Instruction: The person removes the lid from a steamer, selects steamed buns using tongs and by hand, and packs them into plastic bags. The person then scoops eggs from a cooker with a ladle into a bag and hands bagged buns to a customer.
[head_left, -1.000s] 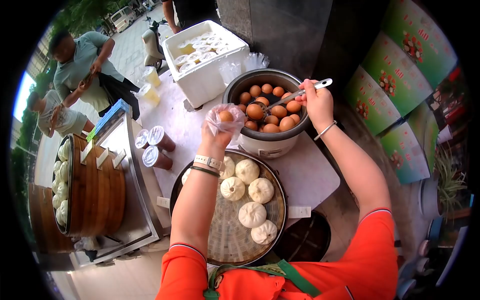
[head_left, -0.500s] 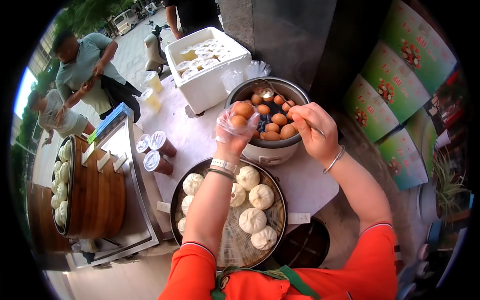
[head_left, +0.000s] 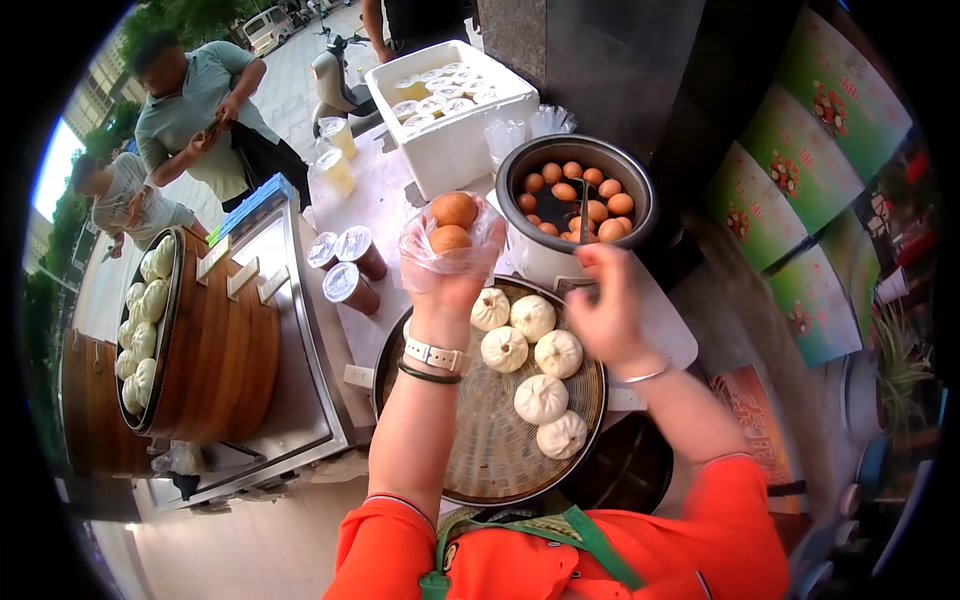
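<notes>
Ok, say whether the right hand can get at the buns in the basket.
Probably yes: the right hand is close by the buns with nothing visible between them, though blur hides whether it holds the spoon handle.

Your shirt's (head_left: 660, 540) super orange-red, apron strap's (head_left: 604, 548) green. Eggs (head_left: 454, 209) are plain brown, buns (head_left: 541, 399) creamy white, tray (head_left: 482, 450) tan basket-weave.

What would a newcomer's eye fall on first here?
Probably the two brown eggs and clear plastic bag in the left hand, near the picture's middle. Next come the dark-rimmed pot to their right, holding more eggs, and the pale buns on the woven tray below.
</notes>
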